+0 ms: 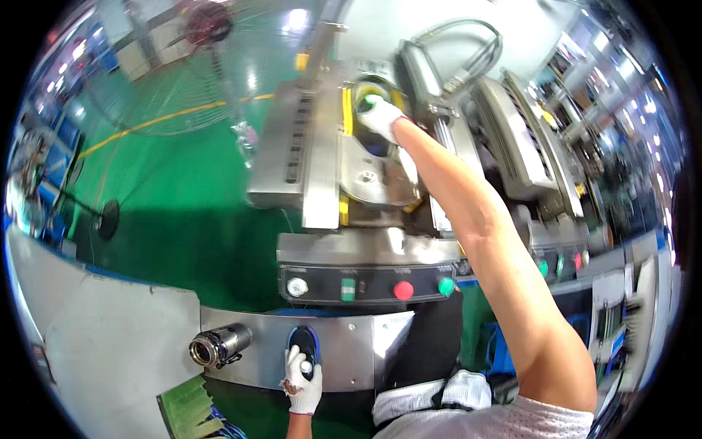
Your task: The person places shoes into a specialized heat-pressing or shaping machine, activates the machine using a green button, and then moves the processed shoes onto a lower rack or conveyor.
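Observation:
My left hand, in a white glove with a dark stain, is closed on a dark oval piece with a blue rim. The piece is over the steel ledge, and a small round white part shows by the fingers. My right arm stretches forward into a metal machine. Its white-gloved right hand is at the round recess of the fixture, with a bit of green at the fingertips. Motion blur hides how those fingers are set and whether they hold anything.
A steel flask lies on the ledge. The machine's control panel carries red and green buttons. Another machine stands at right. A floor fan is at far left, and green tape strips hang at lower left.

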### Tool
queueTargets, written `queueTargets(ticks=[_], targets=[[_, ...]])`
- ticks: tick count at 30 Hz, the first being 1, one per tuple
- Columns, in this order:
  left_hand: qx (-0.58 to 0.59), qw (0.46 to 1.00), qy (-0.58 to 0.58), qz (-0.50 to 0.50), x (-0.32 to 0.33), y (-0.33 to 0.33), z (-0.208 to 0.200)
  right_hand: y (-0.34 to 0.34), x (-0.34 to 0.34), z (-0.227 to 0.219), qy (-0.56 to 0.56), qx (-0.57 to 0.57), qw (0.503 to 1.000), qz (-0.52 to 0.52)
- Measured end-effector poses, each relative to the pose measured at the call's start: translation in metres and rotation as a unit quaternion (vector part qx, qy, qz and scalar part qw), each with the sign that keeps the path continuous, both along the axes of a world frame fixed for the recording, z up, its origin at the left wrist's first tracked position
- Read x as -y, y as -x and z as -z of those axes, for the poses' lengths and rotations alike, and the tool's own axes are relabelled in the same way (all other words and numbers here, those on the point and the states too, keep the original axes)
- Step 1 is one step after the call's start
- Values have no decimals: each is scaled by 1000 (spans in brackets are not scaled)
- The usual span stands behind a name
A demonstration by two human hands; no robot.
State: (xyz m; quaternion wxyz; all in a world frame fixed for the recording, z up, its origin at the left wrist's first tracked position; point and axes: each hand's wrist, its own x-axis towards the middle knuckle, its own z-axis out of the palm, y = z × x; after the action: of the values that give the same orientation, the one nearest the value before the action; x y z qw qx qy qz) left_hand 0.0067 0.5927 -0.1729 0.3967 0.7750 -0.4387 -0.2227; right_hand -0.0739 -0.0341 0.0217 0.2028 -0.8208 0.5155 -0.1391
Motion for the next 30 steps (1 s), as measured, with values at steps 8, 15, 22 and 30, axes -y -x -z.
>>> queueTargets(ticks=[8,15,22,30], targets=[[-26,997,-65,-33,3,11,-7,154,-298,-42,178,138,952,-209],[-88,983,-138,-85,39,38,-58,267,-365,124,155,-30,979,-132],[-206,971,-52,111,78,152,-128,337,-460,78,-52,191,976,-90],[-220,898,35,378,141,395,-194,436,-570,70,71,173,961,205]])
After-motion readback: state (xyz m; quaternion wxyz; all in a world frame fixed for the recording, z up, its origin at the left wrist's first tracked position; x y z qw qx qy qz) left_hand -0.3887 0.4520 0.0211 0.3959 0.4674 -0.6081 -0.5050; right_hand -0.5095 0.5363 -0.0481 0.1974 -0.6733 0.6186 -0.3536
